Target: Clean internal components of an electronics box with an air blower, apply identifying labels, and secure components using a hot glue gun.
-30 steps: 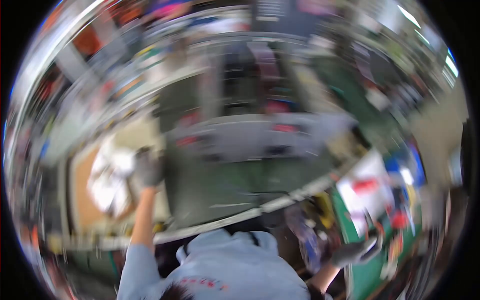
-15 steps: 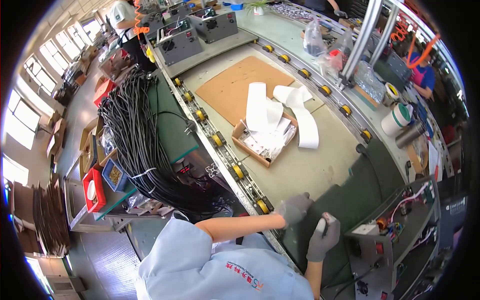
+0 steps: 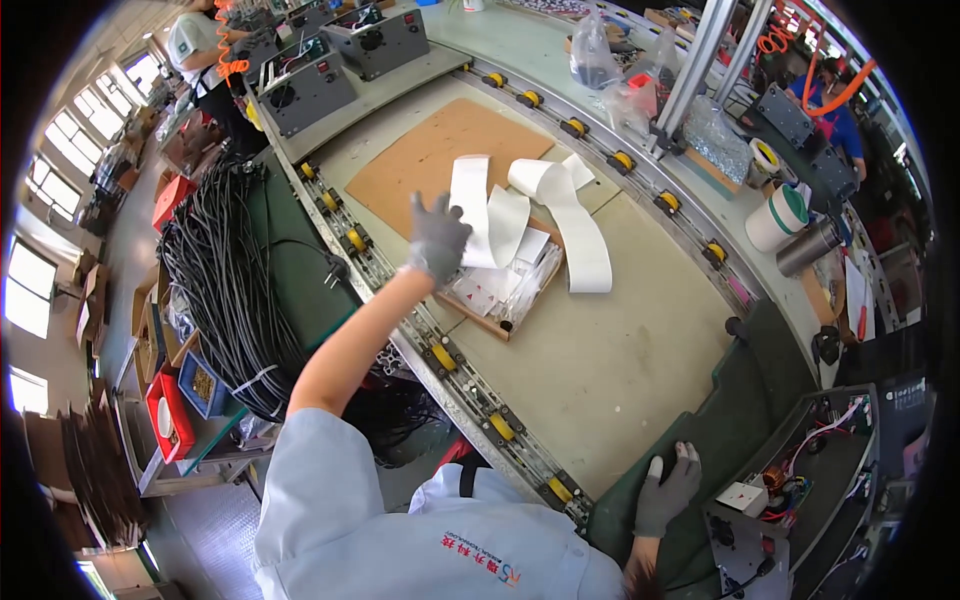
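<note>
The left hand [image 3: 438,240], gloved in grey, has a released grip, its fingers spread at the side of the first white paper strip [image 3: 468,205]; whether they touch it cannot be told. The right hand [image 3: 668,497], gloved alike, also has a loose, unfilled grip, its fingers stretched out on the dark green mat [image 3: 745,395] that covers the right end of the worktop [image 3: 640,335]. Just beside the left hand, nearer the worktop's near long edge than its far one, is the cardboard box [image 3: 482,321], filled with small clear bags [image 3: 537,275]. The first strip lies partly over the box, and the second paper strip [image 3: 582,232] curls past its far side onto the worktop. Toward the left end a flat brown board [image 3: 415,150] reaches close to the near edge. Yellow rollers [image 3: 443,357] line both long edges. An open metal case [image 3: 835,465] with wires inside stands by the right end, near the right hand. Outside the near edge lies a bundle of black cables [image 3: 225,290], with a red bin [image 3: 168,425] and a blue bin [image 3: 203,388] beside it. Past the left end stand grey cases [image 3: 305,95], near another person [image 3: 208,65].
</note>
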`<state>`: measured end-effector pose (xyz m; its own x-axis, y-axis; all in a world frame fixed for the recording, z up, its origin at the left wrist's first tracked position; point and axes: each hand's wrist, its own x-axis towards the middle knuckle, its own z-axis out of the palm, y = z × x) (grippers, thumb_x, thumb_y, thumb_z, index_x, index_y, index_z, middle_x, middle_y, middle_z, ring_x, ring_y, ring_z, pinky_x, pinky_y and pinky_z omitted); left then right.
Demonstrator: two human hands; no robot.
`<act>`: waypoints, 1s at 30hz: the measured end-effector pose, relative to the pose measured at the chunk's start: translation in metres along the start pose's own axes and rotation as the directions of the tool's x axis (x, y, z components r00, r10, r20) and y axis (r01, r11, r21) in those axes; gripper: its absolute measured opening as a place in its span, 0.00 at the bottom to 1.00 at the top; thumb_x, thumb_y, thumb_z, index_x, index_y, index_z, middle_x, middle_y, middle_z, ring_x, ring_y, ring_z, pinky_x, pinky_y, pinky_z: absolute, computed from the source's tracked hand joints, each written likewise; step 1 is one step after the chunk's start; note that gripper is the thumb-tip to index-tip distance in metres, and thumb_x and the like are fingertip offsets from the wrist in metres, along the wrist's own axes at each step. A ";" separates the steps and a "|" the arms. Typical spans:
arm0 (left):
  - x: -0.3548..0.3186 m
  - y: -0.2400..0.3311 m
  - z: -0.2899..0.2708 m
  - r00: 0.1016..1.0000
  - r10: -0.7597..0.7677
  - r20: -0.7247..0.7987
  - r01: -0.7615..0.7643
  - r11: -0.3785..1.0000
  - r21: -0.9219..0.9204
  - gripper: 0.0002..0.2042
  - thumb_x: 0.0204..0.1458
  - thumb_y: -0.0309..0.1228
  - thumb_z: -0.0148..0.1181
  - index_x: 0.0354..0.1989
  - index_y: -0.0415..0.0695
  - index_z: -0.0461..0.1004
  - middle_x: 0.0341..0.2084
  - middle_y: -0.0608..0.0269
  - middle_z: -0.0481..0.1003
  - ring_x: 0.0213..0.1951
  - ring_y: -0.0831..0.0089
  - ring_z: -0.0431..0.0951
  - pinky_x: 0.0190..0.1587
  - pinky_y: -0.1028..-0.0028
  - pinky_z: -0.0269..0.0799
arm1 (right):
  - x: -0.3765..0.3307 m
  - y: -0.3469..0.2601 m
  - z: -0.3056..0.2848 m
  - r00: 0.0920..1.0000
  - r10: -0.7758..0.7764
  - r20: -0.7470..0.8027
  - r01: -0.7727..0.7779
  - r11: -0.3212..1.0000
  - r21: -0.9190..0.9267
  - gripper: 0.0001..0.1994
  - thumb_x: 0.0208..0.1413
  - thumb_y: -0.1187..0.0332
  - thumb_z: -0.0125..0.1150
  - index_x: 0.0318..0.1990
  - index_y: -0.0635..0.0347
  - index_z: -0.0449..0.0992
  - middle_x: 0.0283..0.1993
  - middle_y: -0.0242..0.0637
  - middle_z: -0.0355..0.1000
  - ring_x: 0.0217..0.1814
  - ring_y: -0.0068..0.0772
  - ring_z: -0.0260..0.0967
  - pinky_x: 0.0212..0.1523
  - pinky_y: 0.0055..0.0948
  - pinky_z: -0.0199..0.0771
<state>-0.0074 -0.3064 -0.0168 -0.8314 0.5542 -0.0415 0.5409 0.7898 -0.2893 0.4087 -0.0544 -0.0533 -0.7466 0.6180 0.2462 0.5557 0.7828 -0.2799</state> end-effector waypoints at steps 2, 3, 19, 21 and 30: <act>0.016 -0.034 -0.017 0.993 -0.093 -0.078 0.061 0.937 -0.343 0.08 0.46 0.35 0.56 0.34 0.55 0.78 0.43 0.65 0.74 0.56 0.62 0.66 0.63 0.50 0.49 | 0.000 0.002 -0.002 1.000 0.003 -0.001 -0.003 1.000 -0.009 0.20 0.52 0.61 0.55 0.51 0.62 0.68 0.55 0.47 0.64 0.59 0.51 0.58 0.58 0.46 0.55; 0.020 -0.041 -0.025 0.969 -0.130 -0.209 0.034 0.912 -0.409 0.11 0.45 0.38 0.59 0.38 0.55 0.77 0.47 0.64 0.72 0.57 0.61 0.64 0.62 0.50 0.50 | 0.000 0.003 -0.002 1.000 0.002 -0.007 -0.002 1.000 -0.021 0.20 0.53 0.61 0.55 0.50 0.62 0.68 0.54 0.47 0.64 0.59 0.52 0.58 0.58 0.46 0.55; 0.103 -0.101 -0.048 0.988 0.048 -0.145 -0.152 0.236 -0.960 0.23 0.45 0.39 0.62 0.51 0.44 0.72 0.35 0.57 0.77 0.42 0.58 0.76 0.51 0.65 0.68 | 0.007 -0.014 0.006 1.000 -0.010 -0.030 0.010 1.000 0.009 0.18 0.52 0.64 0.55 0.48 0.62 0.69 0.53 0.47 0.66 0.57 0.51 0.60 0.58 0.46 0.56; 0.102 -0.091 -0.051 0.980 -0.103 -0.171 -0.100 0.486 -0.868 0.24 0.46 0.39 0.62 0.51 0.43 0.71 0.40 0.56 0.76 0.45 0.60 0.75 0.51 0.68 0.68 | 0.008 -0.017 0.007 0.999 -0.012 -0.032 0.012 1.000 0.005 0.18 0.52 0.64 0.55 0.48 0.62 0.70 0.53 0.47 0.66 0.57 0.51 0.60 0.58 0.46 0.56; 0.066 -0.009 0.033 0.875 0.188 -0.446 -0.262 0.959 -0.108 0.16 0.43 0.38 0.62 0.41 0.50 0.75 0.51 0.60 0.68 0.54 0.61 0.65 0.52 0.61 0.62 | 0.014 -0.031 0.014 0.999 -0.003 -0.054 0.004 1.000 0.018 0.17 0.50 0.65 0.57 0.47 0.61 0.70 0.52 0.46 0.66 0.57 0.50 0.60 0.58 0.45 0.56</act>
<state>-0.0708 -0.2855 -0.0484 -0.5686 0.7509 0.3361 0.7501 0.6409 -0.1628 0.3758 -0.0711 -0.0540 -0.7273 0.6186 0.2972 0.5459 0.7839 -0.2959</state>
